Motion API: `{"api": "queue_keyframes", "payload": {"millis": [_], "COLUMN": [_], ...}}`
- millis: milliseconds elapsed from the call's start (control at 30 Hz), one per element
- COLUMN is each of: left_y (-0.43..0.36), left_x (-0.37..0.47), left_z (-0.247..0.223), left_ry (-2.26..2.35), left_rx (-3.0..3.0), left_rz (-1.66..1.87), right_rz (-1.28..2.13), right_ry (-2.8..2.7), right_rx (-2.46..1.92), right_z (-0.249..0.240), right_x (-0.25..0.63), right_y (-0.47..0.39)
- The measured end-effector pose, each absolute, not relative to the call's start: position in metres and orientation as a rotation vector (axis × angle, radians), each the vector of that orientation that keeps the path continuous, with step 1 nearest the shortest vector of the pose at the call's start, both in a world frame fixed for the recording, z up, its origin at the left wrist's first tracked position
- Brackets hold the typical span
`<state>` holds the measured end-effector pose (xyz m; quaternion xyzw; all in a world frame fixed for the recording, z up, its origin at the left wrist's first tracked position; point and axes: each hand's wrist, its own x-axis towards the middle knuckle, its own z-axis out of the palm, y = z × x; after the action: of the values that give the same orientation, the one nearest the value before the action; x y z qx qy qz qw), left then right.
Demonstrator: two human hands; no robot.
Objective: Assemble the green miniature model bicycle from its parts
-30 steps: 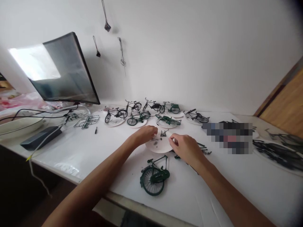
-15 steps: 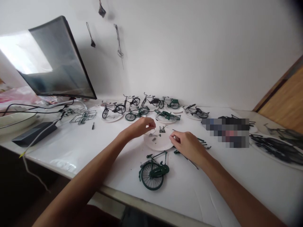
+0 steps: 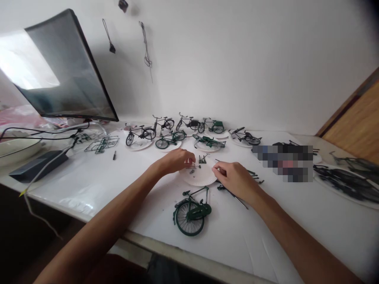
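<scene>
The left hand (image 3: 179,161) and right hand (image 3: 232,175) curl narrow fingers at the plate (image 3: 204,180), whether gripping anything I cannot tell; its small parts (image 3: 192,171) want a light pinch, the green bicycle (image 3: 194,213) lying nearer on the desk (image 3: 231,240)

Left hand (image 3: 179,161) is over the far-left side of a paper plate (image 3: 199,180) with tiny parts (image 3: 192,171), fingers curled. Right hand (image 3: 235,179) is at the plate's right edge, thin rod (image 3: 241,202) by it, can't tell if gripped. One-wheeled green model bike (image 3: 195,213) lies up front on the table (image 3: 222,240), more little bikes (image 3: 194,125) near the wall (image 3: 237,59).
</scene>
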<state>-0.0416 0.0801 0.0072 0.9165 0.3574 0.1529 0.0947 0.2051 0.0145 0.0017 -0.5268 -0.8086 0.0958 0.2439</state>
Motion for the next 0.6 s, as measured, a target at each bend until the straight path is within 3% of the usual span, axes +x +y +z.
{"api": "queue_keyframes", "payload": {"millis": [600], "left_y": [0.057], "left_x": [-0.018], "left_z": [0.015], "left_ry": [0.716], "left_rx": [2.614], "left_rz": [0.815], "right_rz": [0.245], "right_ry": [-2.14], "right_rx": [-1.215], "right_z": [-0.007], "right_x": [0.199], "right_y": [0.016]}}
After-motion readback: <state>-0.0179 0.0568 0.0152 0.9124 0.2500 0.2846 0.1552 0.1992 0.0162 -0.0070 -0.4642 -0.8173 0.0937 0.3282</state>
